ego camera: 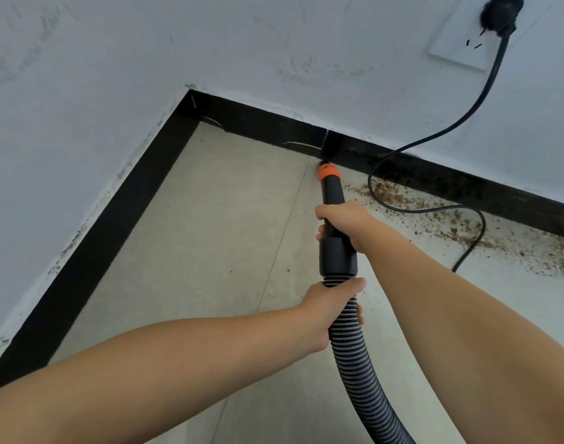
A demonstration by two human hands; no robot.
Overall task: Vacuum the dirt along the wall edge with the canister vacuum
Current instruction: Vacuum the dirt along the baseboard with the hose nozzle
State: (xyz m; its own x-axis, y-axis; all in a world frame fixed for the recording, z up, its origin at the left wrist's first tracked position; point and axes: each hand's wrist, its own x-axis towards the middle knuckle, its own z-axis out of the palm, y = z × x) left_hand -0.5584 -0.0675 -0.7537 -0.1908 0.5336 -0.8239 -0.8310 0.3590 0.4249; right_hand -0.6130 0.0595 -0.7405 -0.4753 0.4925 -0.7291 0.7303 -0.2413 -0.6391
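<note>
- The left grip (pixel 330 310) reaches forward from the lower left on a bare, nearly straight forearm, wrist level.
- Its fingers curl round the ribbed hose (pixel 349 334) just below the black collar, thumb lying across the top.
- The right grip (pixel 344 224) comes in from the lower right, ahead of the left, forearm bare and angled inward.
- It wraps round the black wand (pixel 333 200), fingertips (pixel 320 232) showing on the left side.

Below the left hand (pixel 330 310) the ribbed hose (pixel 364 382) runs off the bottom edge, the canister unseen; the right hand (pixel 344 224) hides part of the black nozzle tube (pixel 333 200).
</note>
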